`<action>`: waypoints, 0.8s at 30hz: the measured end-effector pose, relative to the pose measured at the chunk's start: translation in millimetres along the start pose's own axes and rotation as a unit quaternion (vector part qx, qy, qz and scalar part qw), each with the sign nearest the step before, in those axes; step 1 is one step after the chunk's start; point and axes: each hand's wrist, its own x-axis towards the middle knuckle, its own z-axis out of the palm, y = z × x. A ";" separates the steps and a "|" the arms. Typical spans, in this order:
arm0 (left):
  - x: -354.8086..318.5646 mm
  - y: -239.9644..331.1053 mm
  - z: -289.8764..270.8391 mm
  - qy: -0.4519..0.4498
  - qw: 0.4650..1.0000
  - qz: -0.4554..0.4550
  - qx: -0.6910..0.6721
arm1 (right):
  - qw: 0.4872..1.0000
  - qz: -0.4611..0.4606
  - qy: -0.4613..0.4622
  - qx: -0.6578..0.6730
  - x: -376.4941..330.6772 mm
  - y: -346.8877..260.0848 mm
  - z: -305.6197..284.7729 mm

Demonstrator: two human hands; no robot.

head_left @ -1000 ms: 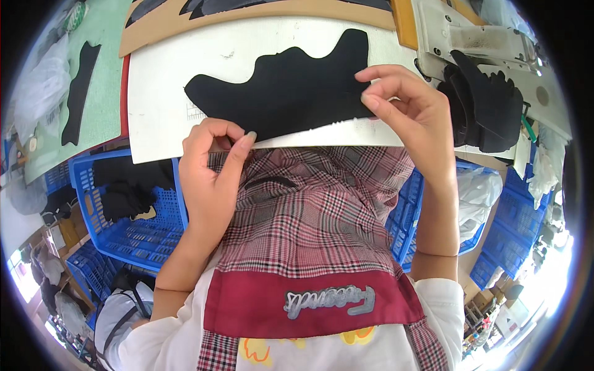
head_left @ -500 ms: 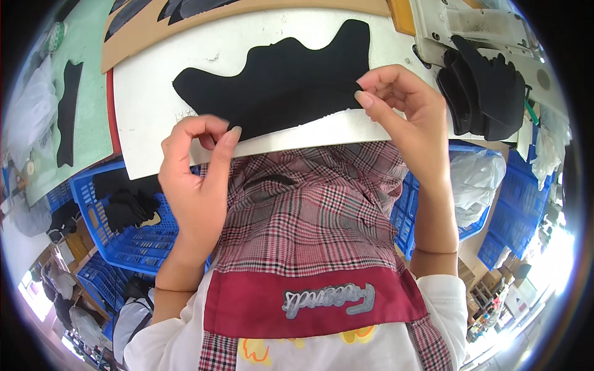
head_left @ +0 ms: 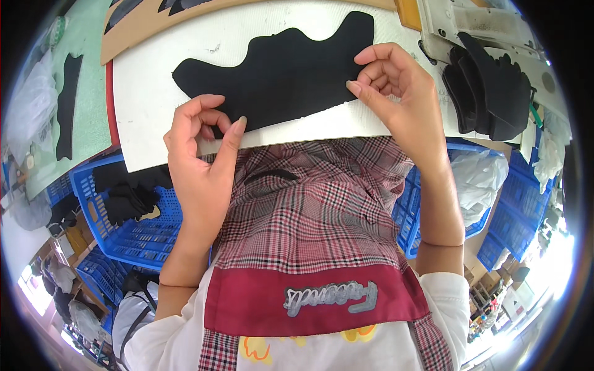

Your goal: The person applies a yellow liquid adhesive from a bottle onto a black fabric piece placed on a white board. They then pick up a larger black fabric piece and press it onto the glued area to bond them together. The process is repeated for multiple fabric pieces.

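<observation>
A flat black fabric piece with a wavy far edge and a nearly straight near edge lies on the white board in front of me. My left hand is at its near left corner, thumb tip against the near edge and the other fingers bent loosely above. At the right end is my right hand, its index finger and thumb spread apart by the fabric's edge. Neither hand has a closed grip on it.
Black cut pieces are stacked at the right beside a pale machine. A brown cardboard sheet borders the board's far side. Below sit blue baskets, one with black pieces. Another black strip lies on the green surface at left.
Both hands have loosened, with thumb and index finger moving farther apart. The whole view has shifted slightly; the fabric keeps its place on the board.
</observation>
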 end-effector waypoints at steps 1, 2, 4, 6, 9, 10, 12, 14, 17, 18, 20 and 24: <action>-0.2 0.4 0.5 0.002 1.000 -0.010 -0.008 | 1.000 0.002 0.001 0.002 0.3 0.1 -0.1; -0.4 1.2 1.7 0.004 1.000 -0.020 -0.017 | 1.000 0.005 0.000 0.005 0.4 0.3 -0.2; -0.9 1.8 2.3 0.007 0.999 -0.026 -0.017 | 1.000 0.012 -0.001 0.010 0.1 0.3 -0.5; -1.0 2.1 2.9 0.010 1.000 -0.018 0.000 | 1.000 0.012 -0.001 0.007 -0.1 -0.5 -0.3; -0.2 2.4 3.2 0.014 0.999 0.012 0.028 | 1.000 0.011 0.000 0.010 -0.3 0.0 0.1; -0.2 3.0 3.0 0.015 0.999 0.010 0.028 | 1.000 0.011 0.000 0.012 -0.2 0.3 0.1; -0.1 4.0 3.8 0.015 0.999 0.009 0.028 | 1.000 0.011 -0.002 0.009 0.0 0.1 -0.6; 0.3 5.9 3.6 0.016 0.999 0.009 0.042 | 1.000 0.010 -0.003 0.009 0.1 0.7 -0.9; 0.8 6.8 4.7 0.017 0.999 0.009 0.049 | 1.000 0.009 -0.001 0.015 -0.3 3.2 -0.7; 0.9 6.9 5.1 0.018 0.999 0.009 0.050 | 1.000 0.008 0.000 0.018 -0.5 4.1 -0.5; 0.8 6.9 6.1 0.020 0.998 0.008 0.052 | 1.000 0.003 0.004 0.014 -0.8 4.2 -0.1; 0.8 7.1 6.8 0.020 0.998 0.011 0.058 | 1.000 -0.010 0.015 -0.011 -3.2 1.4 2.1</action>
